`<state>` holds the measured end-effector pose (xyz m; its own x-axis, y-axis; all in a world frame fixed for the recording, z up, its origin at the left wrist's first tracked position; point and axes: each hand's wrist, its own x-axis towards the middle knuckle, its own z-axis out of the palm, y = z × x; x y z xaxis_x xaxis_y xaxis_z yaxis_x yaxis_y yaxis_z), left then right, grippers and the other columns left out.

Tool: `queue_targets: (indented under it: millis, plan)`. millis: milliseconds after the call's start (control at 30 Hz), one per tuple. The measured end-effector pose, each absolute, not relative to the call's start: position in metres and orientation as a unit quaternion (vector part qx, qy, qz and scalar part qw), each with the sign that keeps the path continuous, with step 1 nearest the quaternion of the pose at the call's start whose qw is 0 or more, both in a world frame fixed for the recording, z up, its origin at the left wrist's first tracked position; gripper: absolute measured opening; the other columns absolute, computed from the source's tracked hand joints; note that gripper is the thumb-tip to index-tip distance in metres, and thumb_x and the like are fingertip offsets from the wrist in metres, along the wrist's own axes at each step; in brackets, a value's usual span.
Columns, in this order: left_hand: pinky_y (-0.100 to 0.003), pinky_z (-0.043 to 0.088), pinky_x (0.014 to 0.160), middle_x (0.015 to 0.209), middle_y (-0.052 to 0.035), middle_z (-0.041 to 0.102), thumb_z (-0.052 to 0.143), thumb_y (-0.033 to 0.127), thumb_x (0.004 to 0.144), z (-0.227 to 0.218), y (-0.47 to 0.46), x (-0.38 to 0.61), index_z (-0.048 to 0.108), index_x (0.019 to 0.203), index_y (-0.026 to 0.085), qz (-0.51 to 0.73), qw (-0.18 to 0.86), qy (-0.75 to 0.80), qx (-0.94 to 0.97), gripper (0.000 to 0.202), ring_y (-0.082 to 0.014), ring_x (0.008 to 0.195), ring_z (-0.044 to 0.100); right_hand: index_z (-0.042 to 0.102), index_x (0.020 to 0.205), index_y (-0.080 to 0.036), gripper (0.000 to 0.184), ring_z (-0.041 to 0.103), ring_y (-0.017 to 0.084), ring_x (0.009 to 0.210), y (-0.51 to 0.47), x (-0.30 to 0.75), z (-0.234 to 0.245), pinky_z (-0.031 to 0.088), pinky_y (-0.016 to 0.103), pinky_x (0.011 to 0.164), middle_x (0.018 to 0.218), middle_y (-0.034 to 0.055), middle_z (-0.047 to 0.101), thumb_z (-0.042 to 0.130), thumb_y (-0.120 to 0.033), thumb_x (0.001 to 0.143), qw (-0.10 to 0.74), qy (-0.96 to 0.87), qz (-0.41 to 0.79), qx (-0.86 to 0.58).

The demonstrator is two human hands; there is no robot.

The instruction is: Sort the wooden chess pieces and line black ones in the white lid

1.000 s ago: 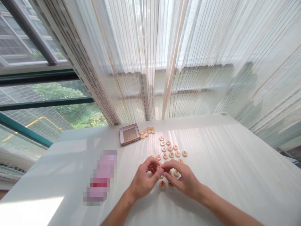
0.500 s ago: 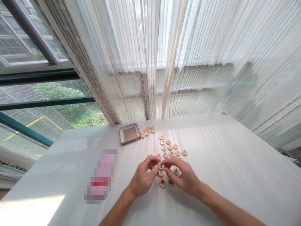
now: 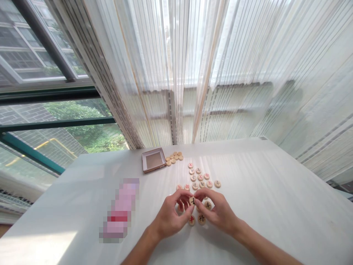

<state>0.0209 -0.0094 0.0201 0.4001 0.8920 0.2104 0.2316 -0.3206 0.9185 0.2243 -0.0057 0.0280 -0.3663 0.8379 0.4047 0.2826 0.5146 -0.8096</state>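
Note:
Between my two hands is a round wooden Chinese chess piece (image 3: 192, 201) with a black character, raised above the other pieces. My left hand (image 3: 171, 212) pinches its left side with thumb and fingers. On its right side, the fingertips of my right hand (image 3: 219, 209) grip it too. Under and around the hands lie more pieces, among them one with a black character (image 3: 202, 219), a red one (image 3: 191, 220) partly behind my left thumb, and another black one (image 3: 207, 205). Beyond the hands, several face-up pieces (image 3: 202, 184) lie in loose rows; my fingers hide some.
A shallow open box (image 3: 143, 165) stands at the far left of the white table (image 3: 261, 206). Beside it lie several blank-side-up pieces (image 3: 173, 161). A pixelated pink object (image 3: 121, 208) lies on the left. Striped curtains (image 3: 234, 73) hang behind the table's far edge.
The black-character piece has turned and tilted between my fingers, and my hands have drawn slightly closer together around it. The whole view has shifted a little, with the table lower in the picture.

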Motion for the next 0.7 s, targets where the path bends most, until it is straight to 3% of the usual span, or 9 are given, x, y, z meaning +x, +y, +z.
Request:
queue_targets:
  millis: [333, 567, 700]
  plan:
    - [-0.024, 0.049, 0.067, 0.088, -0.0014, 0.072, 0.068, 0.019, 0.085, 0.0226, -0.0121, 0.0248, 0.062, 0.109, 0.021, 0.374, 0.414, 0.375, 0.741, 0.025, -0.0125, 0.071, 0.064, 0.065, 0.084, -0.02, 0.014, 0.065, 0.015, 0.065, -0.0048, 0.2243, 0.0246, 0.052, 0.025, 0.063, 0.072, 0.0001, 0.068, 0.071, -0.031, 0.088, 0.415, -0.745, 0.329, -0.406]
    - [-0.025, 0.049, 0.065, 0.081, -0.0015, 0.07, 0.071, 0.027, 0.087, 0.0215, -0.0111, 0.0239, 0.063, 0.106, 0.02, 0.377, 0.447, 0.382, 0.716, 0.022, -0.0135, 0.07, 0.063, 0.067, 0.088, -0.02, 0.016, 0.068, 0.015, 0.069, -0.0067, 0.2234, 0.0229, 0.053, 0.024, 0.067, 0.077, 0.0011, 0.072, 0.06, -0.031, 0.097, 0.421, -0.751, 0.325, -0.392]
    - [-0.025, 0.051, 0.065, 0.089, -0.0035, 0.068, 0.069, 0.027, 0.088, 0.023, -0.009, 0.0203, 0.062, 0.106, 0.019, 0.399, 0.456, 0.389, 0.695, 0.021, -0.0135, 0.071, 0.063, 0.068, 0.096, -0.022, 0.013, 0.069, 0.016, 0.073, -0.0046, 0.2287, 0.0277, 0.054, 0.025, 0.069, 0.084, 0.002, 0.073, 0.057, -0.028, 0.099, 0.425, -0.764, 0.297, -0.384]
